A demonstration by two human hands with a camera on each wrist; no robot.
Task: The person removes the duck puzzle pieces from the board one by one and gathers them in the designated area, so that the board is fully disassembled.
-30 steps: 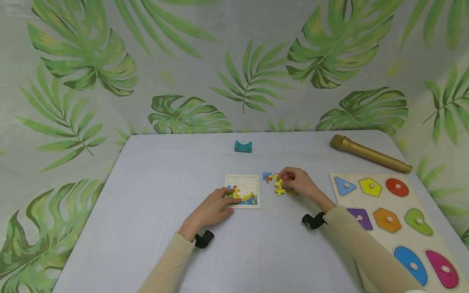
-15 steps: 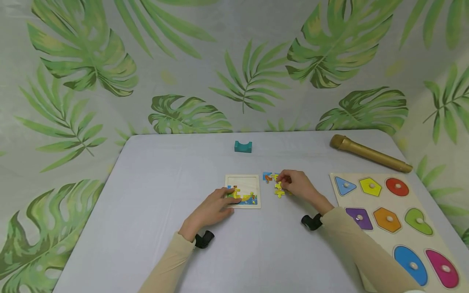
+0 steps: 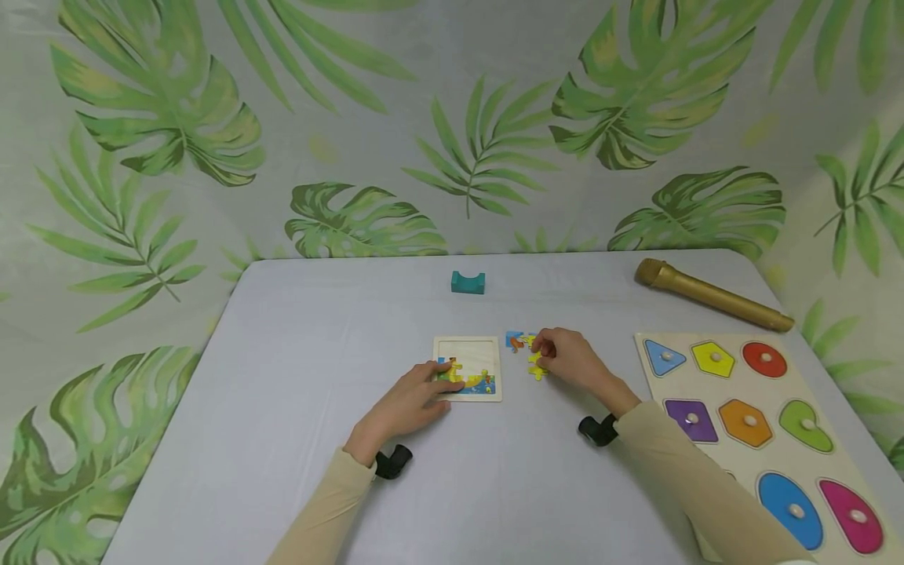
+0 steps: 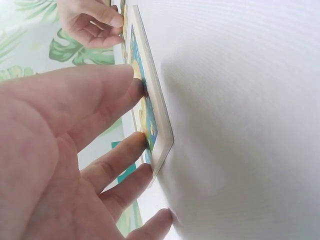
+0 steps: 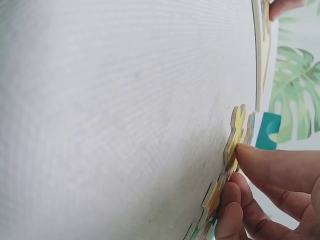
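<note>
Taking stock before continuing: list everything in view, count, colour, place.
puzzle tray: one, pale, table's middle
fitted pieces: several, multicoloured, in tray
loose pieces: several, mainly yellow, beside tray
block: one, teal, beyond tray
microphone: one, gold, far right
shape board: one, pale, right
knobbed shapes: at least eight, multicoloured, on board
table: one, white, beneath
backdrop: one, pale-and-green, behind
wrist cameras: two, black, wrists
sleeves: two, beige, arms
left hand: one, bare, on tray
right hand: one, bare, at loose pieces
</note>
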